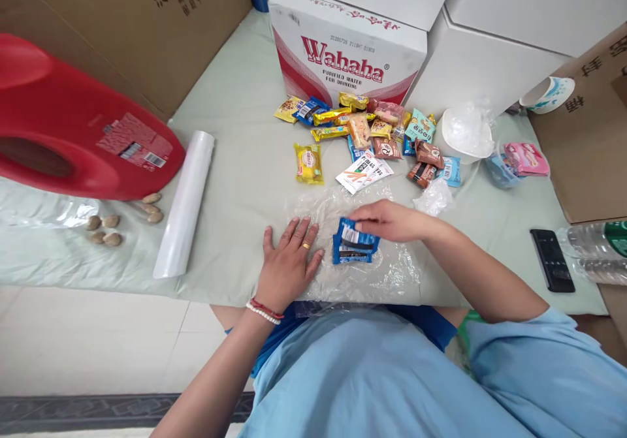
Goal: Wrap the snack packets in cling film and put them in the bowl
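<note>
A sheet of see-through plastic film [382,271] lies crumpled on the table in front of me. My left hand [290,260] rests flat on its left side, fingers spread. On the film, two blue snack packets [353,254] overlap, with barcodes showing. My right hand [385,220] pinches the upper one at its top right corner; its fingertips are partly hidden. Just beyond sits a white snack packet [363,172] with a picture of sticks on it. To its left is a yellow snack packet [309,164]. Farther back lies a pile of mixed wrapped snacks [360,129].
A white roll [183,206] lies left of my hands, near a red jug [88,125] and several brown nuts [112,221]. Behind the snacks stands a Wahaba-style water carton [347,46]. Rightward are a white bowl [463,139] holding plastic, a black phone [552,260] and bottles [595,241].
</note>
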`<move>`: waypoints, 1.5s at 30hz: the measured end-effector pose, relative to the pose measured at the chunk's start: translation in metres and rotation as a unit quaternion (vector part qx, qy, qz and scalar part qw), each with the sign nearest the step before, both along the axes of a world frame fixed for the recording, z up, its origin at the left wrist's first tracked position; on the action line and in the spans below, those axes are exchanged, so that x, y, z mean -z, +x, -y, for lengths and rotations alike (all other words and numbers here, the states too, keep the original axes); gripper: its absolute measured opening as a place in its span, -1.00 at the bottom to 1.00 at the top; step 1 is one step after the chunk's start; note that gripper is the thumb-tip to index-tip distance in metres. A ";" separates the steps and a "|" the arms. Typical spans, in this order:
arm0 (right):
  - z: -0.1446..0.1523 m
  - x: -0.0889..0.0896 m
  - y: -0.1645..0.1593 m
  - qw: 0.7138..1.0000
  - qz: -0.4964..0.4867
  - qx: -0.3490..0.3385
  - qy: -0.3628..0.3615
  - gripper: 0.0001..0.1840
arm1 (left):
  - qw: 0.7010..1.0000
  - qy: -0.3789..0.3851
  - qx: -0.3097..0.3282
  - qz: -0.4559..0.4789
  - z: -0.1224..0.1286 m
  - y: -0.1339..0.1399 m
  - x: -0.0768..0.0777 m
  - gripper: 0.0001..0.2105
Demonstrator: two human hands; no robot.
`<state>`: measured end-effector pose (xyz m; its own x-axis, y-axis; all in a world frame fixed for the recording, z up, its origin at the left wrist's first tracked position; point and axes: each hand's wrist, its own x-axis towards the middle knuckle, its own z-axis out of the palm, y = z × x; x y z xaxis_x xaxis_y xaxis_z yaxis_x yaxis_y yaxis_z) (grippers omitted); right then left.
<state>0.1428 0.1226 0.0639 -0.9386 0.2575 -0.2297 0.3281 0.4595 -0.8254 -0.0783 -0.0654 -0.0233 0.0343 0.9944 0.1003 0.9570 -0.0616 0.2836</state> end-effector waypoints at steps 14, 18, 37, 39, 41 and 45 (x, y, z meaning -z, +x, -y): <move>0.064 0.021 0.004 0.959 0.108 0.125 0.232 -0.57 | 1.000 0.014 -0.003 0.002 0.001 0.001 0.001 -0.50; 0.071 0.027 0.009 0.968 0.019 0.115 0.221 -0.49 | 1.000 0.012 0.000 0.001 0.001 0.000 0.001 -0.50; 0.069 0.066 0.012 0.939 0.005 0.028 0.343 -0.37 | 1.000 0.010 -0.007 0.021 0.001 0.002 0.001 -0.49; 0.068 0.067 0.011 0.937 -0.008 0.021 0.348 -0.37 | 1.000 0.009 -0.006 0.020 0.001 0.002 0.001 -0.49; 0.068 0.067 0.010 0.934 -0.024 0.017 0.357 -0.37 | 1.000 0.005 -0.006 0.015 0.001 0.002 0.001 -0.49; 0.064 0.069 0.010 0.936 -0.021 0.012 0.352 -0.38 | 1.000 0.000 -0.011 0.011 0.000 0.001 0.002 -0.48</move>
